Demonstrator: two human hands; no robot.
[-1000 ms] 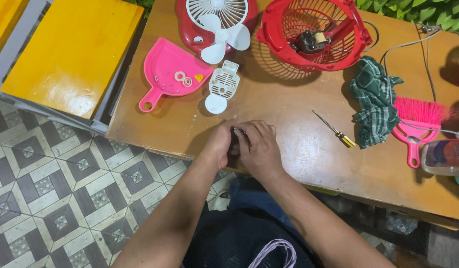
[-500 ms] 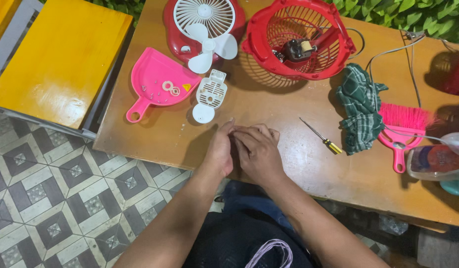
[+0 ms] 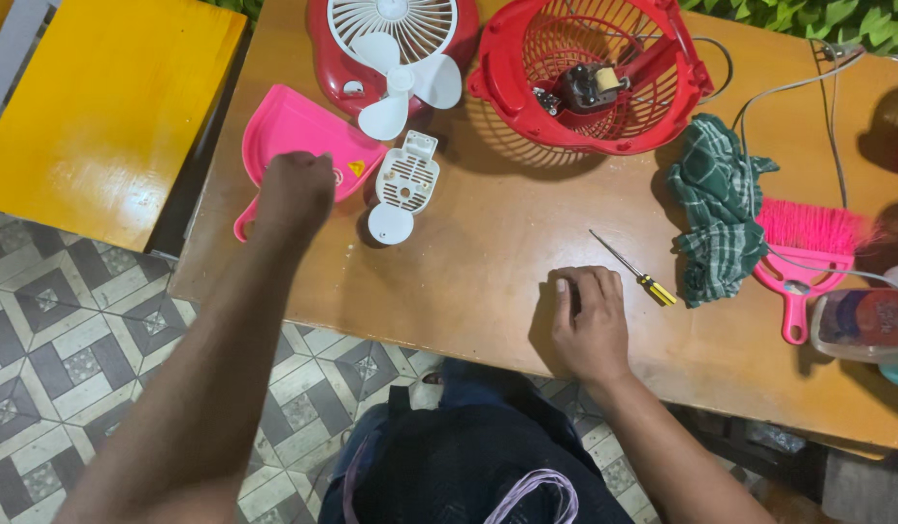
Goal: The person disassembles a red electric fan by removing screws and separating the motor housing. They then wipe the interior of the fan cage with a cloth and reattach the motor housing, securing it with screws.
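My left hand (image 3: 294, 189) reaches out over the lower edge of a pink dustpan (image 3: 289, 131). Only its back shows, so its fingers are hidden. My right hand (image 3: 590, 315) rests on the wooden table (image 3: 488, 223) near the front edge, fingers curled around a small dark part. A yellow-handled screwdriver (image 3: 631, 267) lies just to the right of that hand. A white vented motor cover (image 3: 402, 184) lies beside the dustpan. Behind it a white fan blade (image 3: 400, 82) sits on a red fan housing (image 3: 323, 49).
A red fan grille (image 3: 682, 87) with a motor inside stands at the back. A green checked cloth (image 3: 721, 213), a pink brush (image 3: 808, 243) and a plastic container (image 3: 866, 325) lie at the right. A yellow bench (image 3: 99, 107) stands left of the table above a tiled floor.
My hands were together at the table's front edge. The left hand has moved away left and forward to the dustpan. The right hand stays at the front edge.
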